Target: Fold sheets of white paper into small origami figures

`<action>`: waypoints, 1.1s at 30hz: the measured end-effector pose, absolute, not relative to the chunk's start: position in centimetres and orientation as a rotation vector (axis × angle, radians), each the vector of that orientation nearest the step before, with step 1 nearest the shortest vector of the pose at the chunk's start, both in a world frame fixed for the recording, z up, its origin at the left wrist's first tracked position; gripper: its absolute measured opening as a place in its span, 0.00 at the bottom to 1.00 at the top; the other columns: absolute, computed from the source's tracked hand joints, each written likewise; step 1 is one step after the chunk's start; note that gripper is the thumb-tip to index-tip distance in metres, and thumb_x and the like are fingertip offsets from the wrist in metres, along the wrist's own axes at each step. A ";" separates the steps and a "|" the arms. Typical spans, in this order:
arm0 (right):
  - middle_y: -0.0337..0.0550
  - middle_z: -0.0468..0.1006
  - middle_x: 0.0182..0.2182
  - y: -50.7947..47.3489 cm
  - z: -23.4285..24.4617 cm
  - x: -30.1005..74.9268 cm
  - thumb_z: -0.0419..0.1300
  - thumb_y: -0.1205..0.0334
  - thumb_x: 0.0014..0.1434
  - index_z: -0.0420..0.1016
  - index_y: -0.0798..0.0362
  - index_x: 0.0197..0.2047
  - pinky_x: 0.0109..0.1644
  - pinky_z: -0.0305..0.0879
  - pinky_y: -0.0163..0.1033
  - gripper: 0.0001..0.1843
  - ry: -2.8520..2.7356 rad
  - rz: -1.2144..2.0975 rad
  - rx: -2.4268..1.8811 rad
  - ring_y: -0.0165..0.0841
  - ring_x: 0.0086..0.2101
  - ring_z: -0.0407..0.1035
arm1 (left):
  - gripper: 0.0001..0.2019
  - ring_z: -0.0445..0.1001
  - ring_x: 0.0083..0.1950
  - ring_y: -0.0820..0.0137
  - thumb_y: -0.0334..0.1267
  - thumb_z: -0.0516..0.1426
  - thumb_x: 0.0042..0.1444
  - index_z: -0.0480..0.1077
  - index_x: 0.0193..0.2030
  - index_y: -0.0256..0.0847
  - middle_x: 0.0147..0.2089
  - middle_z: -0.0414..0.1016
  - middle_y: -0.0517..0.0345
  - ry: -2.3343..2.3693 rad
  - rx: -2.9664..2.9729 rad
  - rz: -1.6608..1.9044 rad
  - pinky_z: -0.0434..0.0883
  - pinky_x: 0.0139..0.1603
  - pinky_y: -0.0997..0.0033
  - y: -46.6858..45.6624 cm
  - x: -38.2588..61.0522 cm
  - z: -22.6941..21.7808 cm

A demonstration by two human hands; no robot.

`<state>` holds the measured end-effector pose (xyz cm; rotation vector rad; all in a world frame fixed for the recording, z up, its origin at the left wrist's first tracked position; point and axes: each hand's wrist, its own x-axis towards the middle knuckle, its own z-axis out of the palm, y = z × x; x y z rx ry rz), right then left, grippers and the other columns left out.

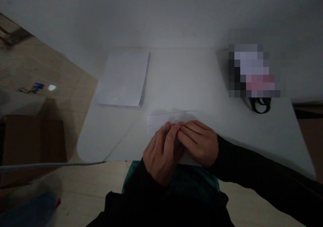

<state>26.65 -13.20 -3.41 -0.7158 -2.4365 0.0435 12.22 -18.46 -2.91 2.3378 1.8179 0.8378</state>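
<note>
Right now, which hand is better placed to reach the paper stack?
Left, probably. The left hand is on the same side as the stack and slightly closer to it than the right hand. Both hands are over the sheet, so either would have to leave it first.

White wall (161,15) behind white table (191,85); beige tile floor (83,200); dim light.

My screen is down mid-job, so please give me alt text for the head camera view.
The left hand and right hand meet over a folded white paper sheet at the near edge of a white table. A stack of white paper lies farther along the table, and a blurred object sits at far right.
</note>
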 end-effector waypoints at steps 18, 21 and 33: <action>0.52 0.79 0.40 -13.4 -4.0 30.2 0.53 0.77 0.56 0.75 0.59 0.47 0.41 0.74 0.45 0.17 -2.381 0.021 -0.919 0.38 0.41 0.72 | 0.33 0.71 0.54 0.56 0.51 0.58 0.51 0.62 0.60 0.31 0.56 0.70 0.43 1.908 2.627 0.537 0.66 0.52 0.58 -19.9 7.3 -2.6; 0.50 0.79 0.41 -13.6 -4.2 30.7 0.53 0.78 0.55 0.74 0.56 0.49 0.41 0.73 0.45 0.20 -2.359 -0.006 -0.956 0.38 0.41 0.71 | 0.31 0.70 0.55 0.54 0.52 0.58 0.50 0.64 0.57 0.35 0.54 0.72 0.44 1.985 2.575 0.539 0.60 0.59 0.50 -19.6 6.9 -1.7; 0.47 0.80 0.39 -13.5 -3.7 30.6 0.55 0.76 0.54 0.76 0.60 0.44 0.39 0.71 0.44 0.15 -2.386 -0.099 -0.941 0.38 0.39 0.72 | 0.38 0.55 0.67 0.58 0.56 0.50 0.56 0.56 0.63 0.25 0.65 0.57 0.40 1.542 2.637 0.536 0.57 0.65 0.59 -18.9 12.9 -3.4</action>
